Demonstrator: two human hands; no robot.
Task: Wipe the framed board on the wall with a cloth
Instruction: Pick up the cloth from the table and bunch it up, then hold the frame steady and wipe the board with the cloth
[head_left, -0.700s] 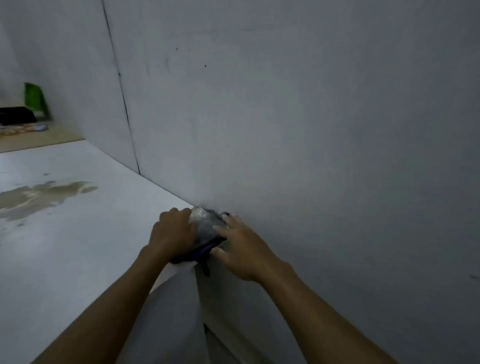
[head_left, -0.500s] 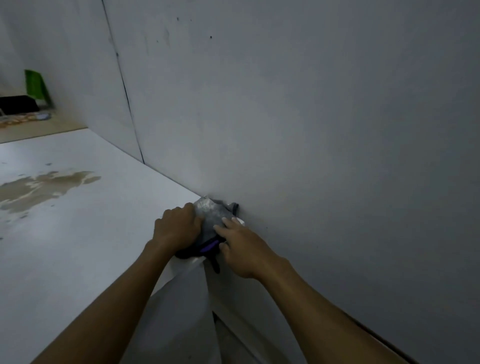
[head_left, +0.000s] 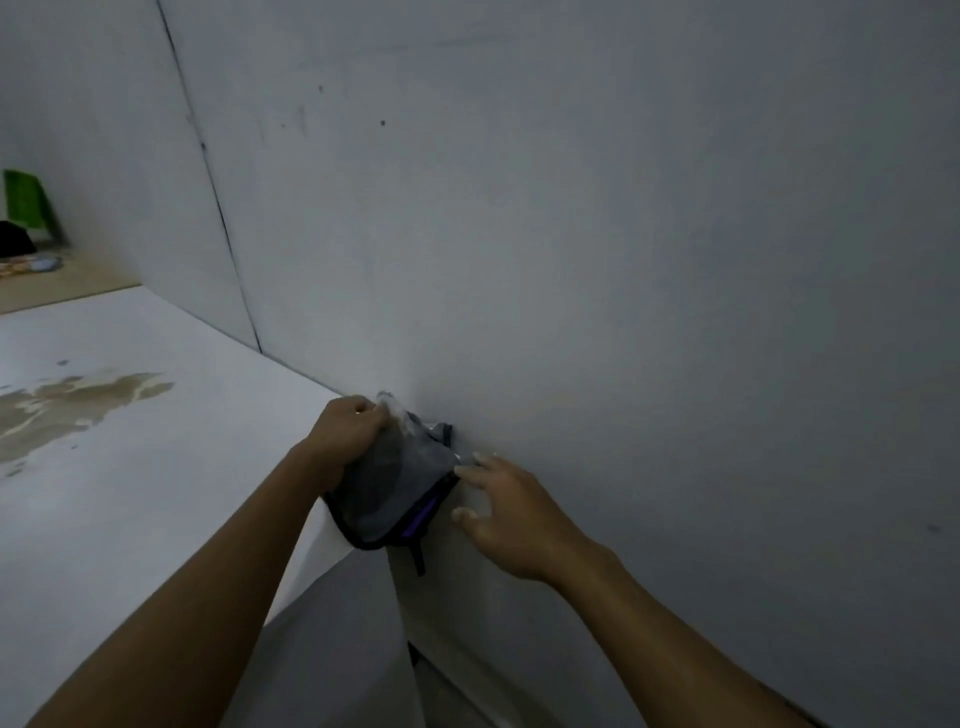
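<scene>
Changed from half a second ago: right hand has come off the cloth, now spread beside it, fingers straight, fingertips just touching the cloth's right edge, holding nothing. More of the cloth shows than before. Left hand same place, fingers curled over the cloth's upper left part, gripping it.

Left to right: far left a green object leaning at the wall, a black shape under it, blurred small items on a tan floor strip. Then a flat white panel, smooth, matte, with a brownish ragged stain. Cloth sits at the panel's far corner, where it meets the wall. Cloth is grey, soft, crumpled, dark edging, purple strip near its lower right, short dark tab hanging below. Pale bit of clear plastic or paper pokes out at its top, cannot tell which.

Wall is grey-white, flat, a few dark specks, one thin dark vertical seam on the left. Dim light. The board's frame can't be made out.
</scene>
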